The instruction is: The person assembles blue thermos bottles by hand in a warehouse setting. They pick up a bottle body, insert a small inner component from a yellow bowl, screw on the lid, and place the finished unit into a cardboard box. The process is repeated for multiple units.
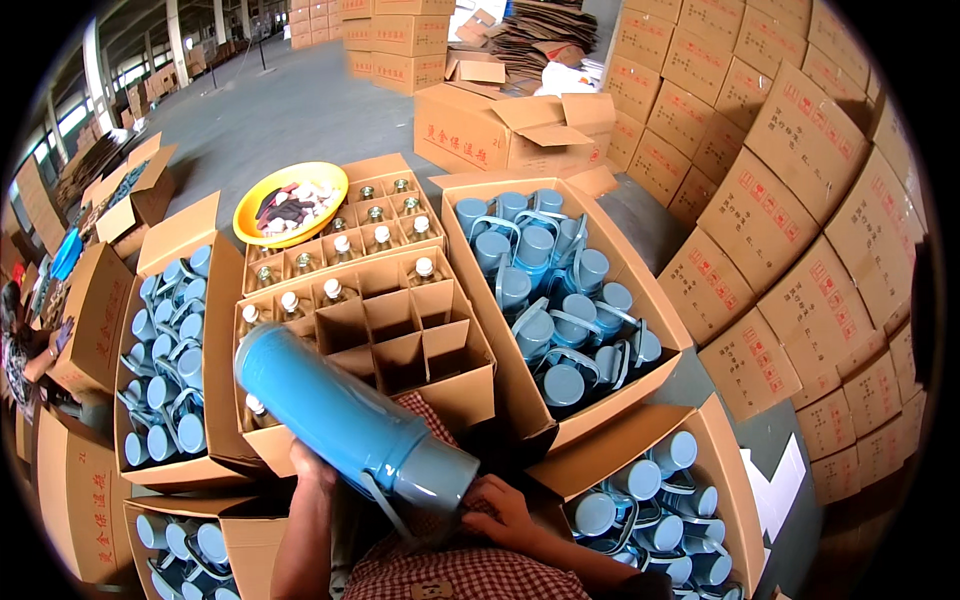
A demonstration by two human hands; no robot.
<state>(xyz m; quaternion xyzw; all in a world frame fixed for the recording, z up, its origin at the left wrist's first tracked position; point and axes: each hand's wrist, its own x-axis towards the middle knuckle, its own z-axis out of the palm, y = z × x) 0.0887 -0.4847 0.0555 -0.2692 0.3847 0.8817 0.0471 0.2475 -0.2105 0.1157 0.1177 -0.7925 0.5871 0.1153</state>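
Note:
A large blue thermos flask (325, 400) lies slantwise in front of me, its base toward the upper left and its grey-blue cap (440, 476) toward the lower right. My left hand (313, 466) grips the flask's body from below, with most fingers hidden behind it. Against the cap, my right hand (497, 508) is closed with bent fingers; its grip is partly hidden. The carry handle (385, 508) hangs beneath the flask. Just beyond stands a divided carton (450, 385), with glass liners with white stoppers (333, 290) in some cells and other cells bare.
Cartons of blue flasks stand at the right (640, 290), left (215, 400), lower right (730, 470) and lower left (250, 540). A yellow basin (250, 225) rests on another divided carton. Stacked boxes (755, 220) wall the right side. A co-worker's gloved hand (64, 333) shows far left.

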